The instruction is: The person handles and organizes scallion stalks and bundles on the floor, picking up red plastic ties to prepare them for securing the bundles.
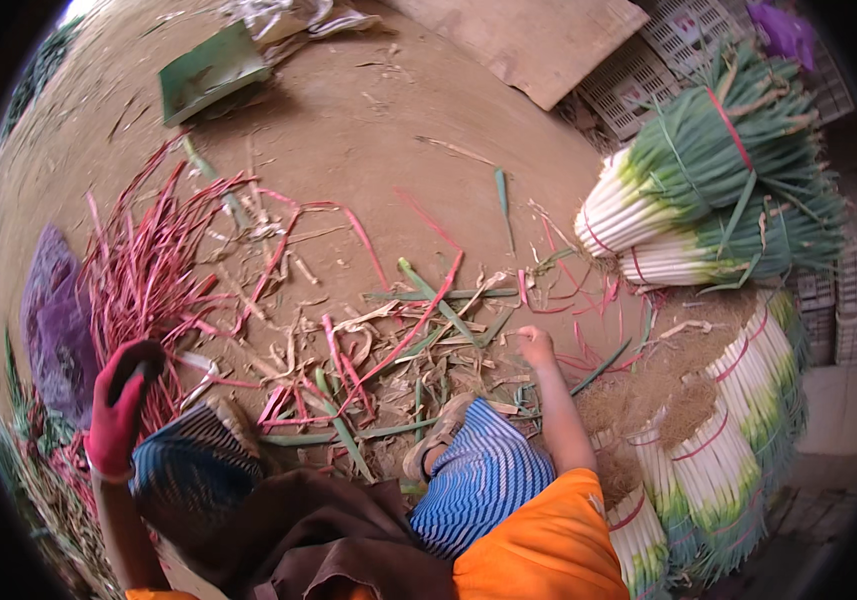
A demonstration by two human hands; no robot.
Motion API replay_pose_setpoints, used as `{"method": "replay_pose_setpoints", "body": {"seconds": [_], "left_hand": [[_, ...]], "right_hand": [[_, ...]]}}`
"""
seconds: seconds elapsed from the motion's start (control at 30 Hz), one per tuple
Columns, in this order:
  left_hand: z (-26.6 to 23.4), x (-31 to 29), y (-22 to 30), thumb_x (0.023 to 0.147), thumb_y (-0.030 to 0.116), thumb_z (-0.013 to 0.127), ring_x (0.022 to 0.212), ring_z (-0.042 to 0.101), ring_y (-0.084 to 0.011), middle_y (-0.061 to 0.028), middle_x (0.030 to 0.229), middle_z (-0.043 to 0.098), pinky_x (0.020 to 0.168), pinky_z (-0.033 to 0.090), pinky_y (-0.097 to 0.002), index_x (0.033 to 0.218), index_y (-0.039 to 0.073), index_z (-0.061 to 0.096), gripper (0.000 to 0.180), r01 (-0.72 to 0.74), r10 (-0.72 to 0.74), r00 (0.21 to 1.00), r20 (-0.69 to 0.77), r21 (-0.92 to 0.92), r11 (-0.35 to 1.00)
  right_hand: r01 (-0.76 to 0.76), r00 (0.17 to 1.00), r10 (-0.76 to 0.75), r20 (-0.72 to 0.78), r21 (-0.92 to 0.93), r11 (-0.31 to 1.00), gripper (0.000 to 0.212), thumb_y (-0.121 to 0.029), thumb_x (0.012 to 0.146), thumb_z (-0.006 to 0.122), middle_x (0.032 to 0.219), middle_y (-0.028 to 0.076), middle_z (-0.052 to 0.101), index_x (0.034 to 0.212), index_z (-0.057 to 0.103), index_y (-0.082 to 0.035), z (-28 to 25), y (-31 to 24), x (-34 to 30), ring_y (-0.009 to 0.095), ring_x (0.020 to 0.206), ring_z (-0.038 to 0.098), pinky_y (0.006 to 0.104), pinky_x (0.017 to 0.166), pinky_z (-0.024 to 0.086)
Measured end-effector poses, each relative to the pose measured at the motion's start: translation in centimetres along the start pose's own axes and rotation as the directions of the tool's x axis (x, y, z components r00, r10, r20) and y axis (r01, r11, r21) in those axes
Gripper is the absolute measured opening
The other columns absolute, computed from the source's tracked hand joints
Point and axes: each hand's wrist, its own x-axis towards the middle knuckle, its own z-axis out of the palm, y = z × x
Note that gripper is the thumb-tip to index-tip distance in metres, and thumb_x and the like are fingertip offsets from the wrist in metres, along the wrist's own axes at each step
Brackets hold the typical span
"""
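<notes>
My left hand (118, 410), in a red glove, is beside a heap of long red strips (153, 265). Its fingers curve loosely apart, and no held thing shows in them. My bare right hand (536, 347) is closed above the littered ground, right of the middle; whatever its fingers hold, if anything, is too small to make out. Below and around it lie loose green leaves (438, 305), dry husks and scattered red strips. To its upper right, large bundles of green onions (648, 195) lie stacked, tied with red bands. More tied bundles (718, 450) lie in a row by my right side.
A purple mesh bag (56, 325) lies at the left, near a heap of plant stalks (48, 520). A green tray-like piece (213, 75) sits at the far left. A board (538, 40) and plastic crates (638, 85) stand at the far right. My striped blue knees are between my arms.
</notes>
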Motion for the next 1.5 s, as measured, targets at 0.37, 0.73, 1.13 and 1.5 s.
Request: {"method": "replay_pose_setpoints", "body": {"seconds": [0.37, 0.73, 1.13, 1.5], "left_hand": [[14.5, 4.6, -5.8, 0.079, 0.004, 0.059, 0.091, 0.061, -0.025, -0.0158, 0.097, 0.062, 0.078, 0.048, -0.03, 0.105, -0.001, 0.058, 0.027, 0.024, -0.284, 0.806, 0.519, 0.452, 0.892], [17.0, 4.3, -13.6, 0.082, 0.005, 0.059, 0.085, 0.058, -0.0121, -0.0056, 0.09, 0.064, 0.077, 0.047, -0.0264, 0.104, 0.0, 0.06, 0.024, 0.369, -0.543, 0.674, 0.501, 0.409, 0.835], [23.2, 5.8, -12.9, 0.086, 0.019, 0.057, 0.089, 0.059, -0.0165, -0.0085, 0.096, 0.062, 0.079, 0.047, -0.0285, 0.112, -0.001, 0.054, 0.032, 0.421, -0.489, 0.696, 0.526, 0.253, 0.871], [41.9, 11.6, -12.7, 0.092, 0.03, 0.045, 0.09, 0.058, -0.0257, -0.0136, 0.096, 0.061, 0.084, 0.044, -0.0364, 0.086, 0.004, 0.054, 0.028, 0.625, -0.353, 0.766, 0.537, -0.495, 0.604]], "right_hand": [[-0.114, 0.949, 0.042, -0.312, -0.216, 0.97, 0.042, -0.012, 0.074, 0.055, 0.102, 0.024, 0.06, 0.114, 0.049, 0.001, 1.2, 7.3, 4.6, 0.037, 0.096, 0.059, 0.0436, 0.08, 0.047], [-0.315, 0.925, 0.222, -0.309, -0.295, 0.902, 0.026, -0.019, 0.076, 0.06, 0.088, 0.018, 0.062, 0.096, 0.05, -0.006, 2.8, 8.1, 11.9, 0.035, 0.087, 0.061, 0.0454, 0.073, 0.048], [0.249, 0.968, -0.194, -0.159, 0.509, 0.824, 0.017, -0.019, 0.087, 0.055, 0.072, 0.006, 0.055, 0.079, 0.048, -0.006, 7.2, -4.0, 3.3, 0.009, 0.049, 0.047, 0.0215, 0.038, 0.039], [0.04, 0.803, -0.494, 0.333, 0.797, 0.602, 0.01, -0.009, 0.085, 0.055, 0.069, 0.002, 0.054, 0.09, 0.053, -0.001, 10.3, -9.6, -5.8, 0.011, 0.066, 0.054, 0.026, 0.059, 0.043]]}}
